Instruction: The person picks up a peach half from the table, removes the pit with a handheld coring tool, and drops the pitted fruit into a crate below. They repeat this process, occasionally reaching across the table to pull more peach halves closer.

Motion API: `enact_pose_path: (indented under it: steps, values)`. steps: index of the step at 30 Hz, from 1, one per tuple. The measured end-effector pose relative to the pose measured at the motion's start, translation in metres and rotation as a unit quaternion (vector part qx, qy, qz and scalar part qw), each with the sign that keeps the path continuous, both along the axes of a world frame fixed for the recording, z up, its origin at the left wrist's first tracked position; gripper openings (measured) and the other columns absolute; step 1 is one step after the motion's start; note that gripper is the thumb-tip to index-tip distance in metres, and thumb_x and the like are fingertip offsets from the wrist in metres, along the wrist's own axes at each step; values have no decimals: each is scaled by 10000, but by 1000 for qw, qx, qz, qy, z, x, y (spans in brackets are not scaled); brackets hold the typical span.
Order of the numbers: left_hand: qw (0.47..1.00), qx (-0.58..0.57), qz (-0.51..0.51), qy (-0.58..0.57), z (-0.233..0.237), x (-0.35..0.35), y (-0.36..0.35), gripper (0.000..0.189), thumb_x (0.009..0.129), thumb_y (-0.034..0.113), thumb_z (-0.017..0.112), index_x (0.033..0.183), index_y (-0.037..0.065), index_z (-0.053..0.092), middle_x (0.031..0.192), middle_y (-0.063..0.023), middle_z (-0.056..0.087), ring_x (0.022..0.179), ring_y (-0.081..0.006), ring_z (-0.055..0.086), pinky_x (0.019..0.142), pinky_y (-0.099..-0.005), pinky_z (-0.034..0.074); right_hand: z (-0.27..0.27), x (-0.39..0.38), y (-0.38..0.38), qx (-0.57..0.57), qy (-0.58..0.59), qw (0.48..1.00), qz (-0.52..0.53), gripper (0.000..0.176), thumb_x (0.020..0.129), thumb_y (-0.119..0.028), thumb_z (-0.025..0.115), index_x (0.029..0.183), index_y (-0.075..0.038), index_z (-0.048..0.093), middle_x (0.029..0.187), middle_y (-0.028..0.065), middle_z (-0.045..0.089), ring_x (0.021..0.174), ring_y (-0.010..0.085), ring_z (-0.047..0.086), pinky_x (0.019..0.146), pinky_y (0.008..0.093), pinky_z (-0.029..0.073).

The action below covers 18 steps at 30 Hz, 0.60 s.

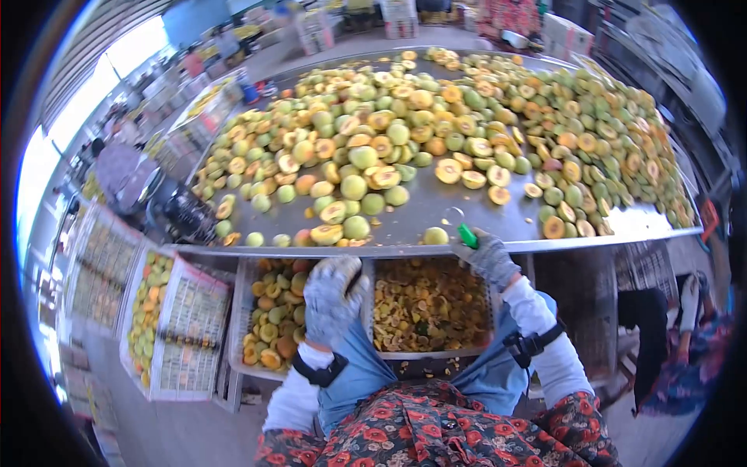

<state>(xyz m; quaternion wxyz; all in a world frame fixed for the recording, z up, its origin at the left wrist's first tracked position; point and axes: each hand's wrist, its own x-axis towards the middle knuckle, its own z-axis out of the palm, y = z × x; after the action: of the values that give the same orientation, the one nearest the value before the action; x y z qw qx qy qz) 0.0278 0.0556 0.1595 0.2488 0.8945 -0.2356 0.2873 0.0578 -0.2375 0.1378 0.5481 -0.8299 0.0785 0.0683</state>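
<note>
My left hand [333, 302], in a grey work glove, hovers over the right edge of a crate of whole peaches [274, 311]. Its fingers are curled, and whatever they hold, if anything, is hidden. My right hand [490, 261], gloved too, is closed around the green handle of a loop-bladed pitting knife [467, 236]. The knife's thin metal ring points up over the steel table [405, 222]. One whole peach [436, 235] lies just left of the knife. Halved peaches [473, 179] and whole ones are heaped farther back.
Between my knees stands a crate of peach scraps [432, 307]. More peach-filled crates [187, 342] stand at the left. A raised metal lip [373, 251] runs along the table's near edge. Another person's leg [650, 342] and patterned clothing show at the right.
</note>
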Motion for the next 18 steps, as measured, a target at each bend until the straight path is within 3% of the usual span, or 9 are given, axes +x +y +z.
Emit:
enact_pose_path:
  steps: [1,5,7,8,10,12,14,16,18]
  values:
    - [998,28,60,7,1,14,11,367,726,264,660,1025,66,581,1016,-118,574,961,-308,527,834,-393,436,1,0,0,14,13,1000,8,292,789,-332,620,879,-60,564,562,2,551,413,63,449,388,219,369]
    - [958,140,227,108,4,87,50,611,723,484,622,1167,78,518,1130,-122,524,1049,-307,490,869,-396,410,-7,-5,-3,93,-8,996,1,247,838,-275,572,889,-34,558,589,37,552,434,75,468,399,215,378]
    - [821,271,349,361,11,123,55,801,684,638,571,1245,77,460,1264,-127,442,1148,-325,424,909,-386,382,-19,-9,-9,207,-32,977,-28,218,854,-250,561,864,-33,553,580,32,542,421,77,453,388,202,366]
    - [801,303,303,419,5,138,61,1059,598,728,573,1349,47,266,1255,-197,447,1139,-307,464,916,-399,379,-27,-9,-13,259,-16,964,-63,196,855,-238,563,841,-43,550,573,28,537,410,75,451,380,204,362]
    - [792,284,242,483,-10,162,70,1022,616,716,570,1337,44,298,1187,-204,503,1134,-310,472,922,-390,375,-8,-15,-13,287,-13,949,-131,178,844,-232,583,842,-58,546,565,23,532,410,70,461,380,196,370]
    - [854,268,156,417,-11,167,60,909,657,686,556,1275,38,403,1134,-185,552,1068,-304,519,893,-376,396,8,-13,-25,295,4,949,-116,175,836,-219,593,867,-54,547,579,16,531,423,68,473,386,194,379]
    - [874,235,66,420,-19,181,58,552,763,535,565,1023,50,612,1005,-129,627,947,-259,585,825,-338,439,20,-2,-37,284,-23,950,-125,177,817,-183,611,905,-39,556,590,4,516,445,63,476,401,194,381]
    - [889,-10,-137,437,-39,207,81,404,789,404,611,984,51,632,948,-117,641,932,-216,596,816,-318,449,33,18,-48,194,-47,978,-68,200,787,-139,632,938,-27,564,612,-2,507,471,62,476,421,211,386]
    - [917,-64,-69,387,-12,219,48,378,794,355,621,1010,45,619,958,-110,637,932,-201,593,822,-309,448,31,51,-71,110,-51,992,-28,282,765,-156,666,992,-22,567,713,1,539,565,56,483,483,204,410]
